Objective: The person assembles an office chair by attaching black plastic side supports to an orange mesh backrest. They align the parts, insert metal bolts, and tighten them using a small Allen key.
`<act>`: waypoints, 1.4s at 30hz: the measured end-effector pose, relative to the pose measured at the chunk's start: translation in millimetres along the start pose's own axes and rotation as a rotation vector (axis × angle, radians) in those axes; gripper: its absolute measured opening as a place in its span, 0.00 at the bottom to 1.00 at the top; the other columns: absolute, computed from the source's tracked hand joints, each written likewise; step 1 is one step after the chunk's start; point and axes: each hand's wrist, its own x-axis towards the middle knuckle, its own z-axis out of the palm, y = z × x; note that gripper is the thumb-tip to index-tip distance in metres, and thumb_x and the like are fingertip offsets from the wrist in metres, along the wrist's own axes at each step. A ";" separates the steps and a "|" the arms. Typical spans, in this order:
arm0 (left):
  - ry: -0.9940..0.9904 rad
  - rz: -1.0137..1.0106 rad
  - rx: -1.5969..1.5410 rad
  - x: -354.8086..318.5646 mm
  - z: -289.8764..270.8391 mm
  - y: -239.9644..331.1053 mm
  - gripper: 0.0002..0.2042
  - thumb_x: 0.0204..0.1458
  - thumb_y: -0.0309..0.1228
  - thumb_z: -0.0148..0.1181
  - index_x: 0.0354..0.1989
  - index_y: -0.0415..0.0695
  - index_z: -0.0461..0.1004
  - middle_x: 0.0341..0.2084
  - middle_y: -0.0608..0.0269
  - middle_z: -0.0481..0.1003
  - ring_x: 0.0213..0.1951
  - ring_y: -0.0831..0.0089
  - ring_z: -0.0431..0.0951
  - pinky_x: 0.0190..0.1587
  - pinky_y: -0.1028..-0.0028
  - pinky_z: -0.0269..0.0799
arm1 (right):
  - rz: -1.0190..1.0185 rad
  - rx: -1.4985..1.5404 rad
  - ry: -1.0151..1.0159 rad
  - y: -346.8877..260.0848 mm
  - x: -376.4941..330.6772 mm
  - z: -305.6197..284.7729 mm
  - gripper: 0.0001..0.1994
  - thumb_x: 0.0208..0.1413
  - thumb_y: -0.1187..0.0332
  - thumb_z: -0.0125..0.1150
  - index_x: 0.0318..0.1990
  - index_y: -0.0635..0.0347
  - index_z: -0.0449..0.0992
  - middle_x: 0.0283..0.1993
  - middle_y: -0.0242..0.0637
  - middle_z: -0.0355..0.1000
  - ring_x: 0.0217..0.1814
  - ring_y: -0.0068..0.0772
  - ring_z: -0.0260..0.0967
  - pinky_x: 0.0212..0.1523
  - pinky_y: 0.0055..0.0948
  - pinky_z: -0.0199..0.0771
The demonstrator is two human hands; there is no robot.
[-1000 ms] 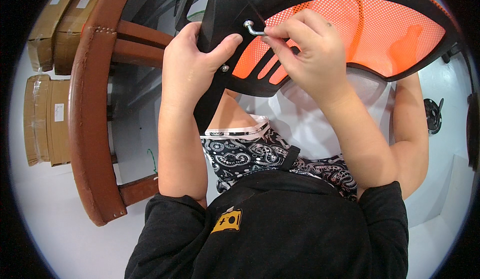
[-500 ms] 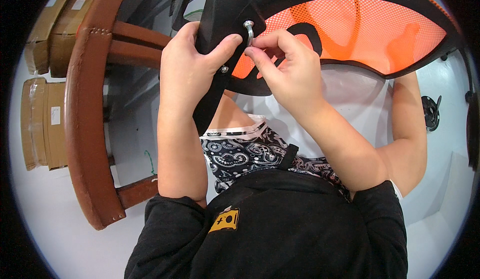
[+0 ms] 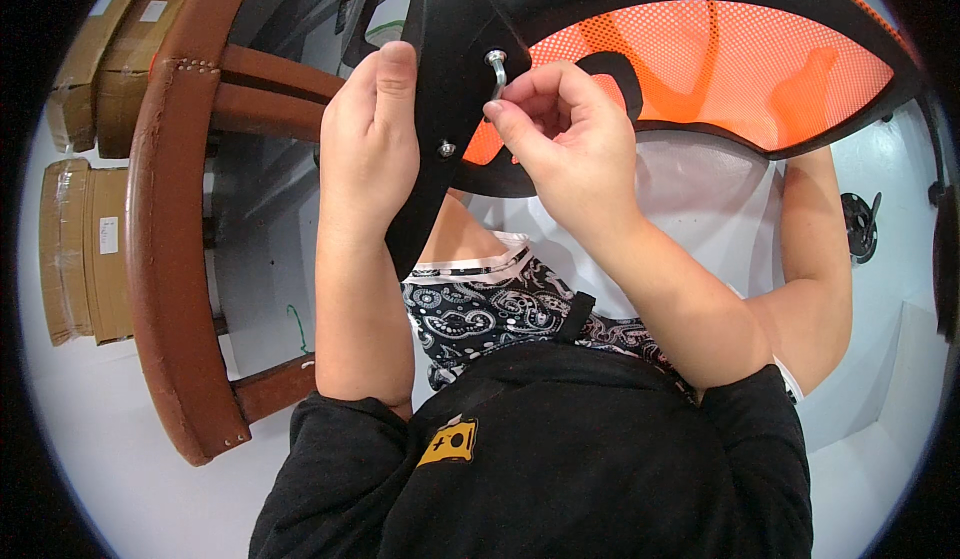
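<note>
My left hand (image 3: 370,149) grips the edge of a black plastic chair armrest (image 3: 450,29); its thumb points up along the edge and its other fingers are hidden behind. Two silver bolts sit in the armrest, and the lower bolt (image 3: 446,149) is uncovered. A small bent silver hex key (image 3: 499,77) stands in the head of the upper one. Thumb and forefinger of my right hand (image 3: 585,149) pinch the free end of that key. Behind both hands spreads an orange mesh chair back (image 3: 750,69) with a black frame.
A brown frame (image 3: 165,229) with dark panels stands close on my left. Beyond it are several cardboard boxes (image 3: 85,249). At the right, a black round part (image 3: 860,227) lies on the pale floor. My bare legs flank the chair back.
My left thumb has lifted off the armrest's face and now points up along its edge, uncovering more of the lower bolt. My right hand still pinches the hex key, its fingers slightly shifted.
</note>
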 end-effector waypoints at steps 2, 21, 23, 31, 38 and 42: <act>0.022 0.002 0.003 -1.1 -0.1 -1.5 0.23 0.66 0.46 0.47 0.38 0.34 0.76 0.24 0.56 0.76 0.29 0.70 0.74 0.35 0.71 0.69 | -0.015 0.031 0.027 -1.1 -0.6 1.3 0.08 0.51 0.73 0.68 0.34 0.62 0.74 0.28 0.30 0.77 0.28 0.15 0.71 0.31 0.18 0.73; -0.095 -0.179 -0.342 -2.0 1.5 4.3 0.20 0.67 0.42 0.47 0.38 0.36 0.76 0.24 0.71 0.74 0.28 0.85 0.69 0.31 0.80 0.65 | 0.103 0.467 0.110 -16.1 -11.3 19.3 0.13 0.52 0.78 0.67 0.34 0.60 0.65 0.28 0.29 0.70 0.29 0.14 0.66 0.30 0.16 0.68; -0.123 -0.192 -0.385 -4.3 0.6 5.1 0.19 0.67 0.41 0.47 0.40 0.36 0.76 0.25 0.72 0.73 0.28 0.86 0.69 0.31 0.81 0.65 | 0.114 0.435 0.129 -17.4 -13.1 18.5 0.13 0.52 0.78 0.67 0.34 0.60 0.65 0.28 0.29 0.70 0.30 0.14 0.67 0.31 0.16 0.68; -0.442 -0.269 -0.712 -22.0 -22.1 4.5 0.21 0.64 0.35 0.52 0.61 0.35 0.64 0.47 0.62 0.73 0.48 0.79 0.73 0.51 0.78 0.69 | 0.010 0.350 0.077 -17.4 -24.8 9.5 0.10 0.53 0.79 0.65 0.37 0.59 0.68 0.31 0.26 0.71 0.30 0.12 0.66 0.32 0.16 0.68; -0.598 -0.135 -0.667 -36.0 -18.7 0.0 0.43 0.44 0.21 0.59 0.69 0.31 0.43 0.61 0.50 0.62 0.64 0.66 0.62 0.66 0.70 0.55 | -0.433 -0.246 -0.029 -12.9 -35.5 -12.2 0.14 0.44 0.80 0.71 0.40 0.58 0.79 0.33 0.31 0.71 0.32 0.22 0.67 0.35 0.20 0.67; -0.568 -0.167 -0.848 -47.4 -8.6 6.3 0.41 0.44 0.19 0.57 0.69 0.30 0.45 0.62 0.51 0.62 0.64 0.64 0.64 0.67 0.68 0.56 | -0.692 -0.440 0.040 -7.0 -33.2 -25.9 0.15 0.40 0.73 0.76 0.39 0.56 0.81 0.30 0.31 0.70 0.30 0.27 0.67 0.35 0.25 0.67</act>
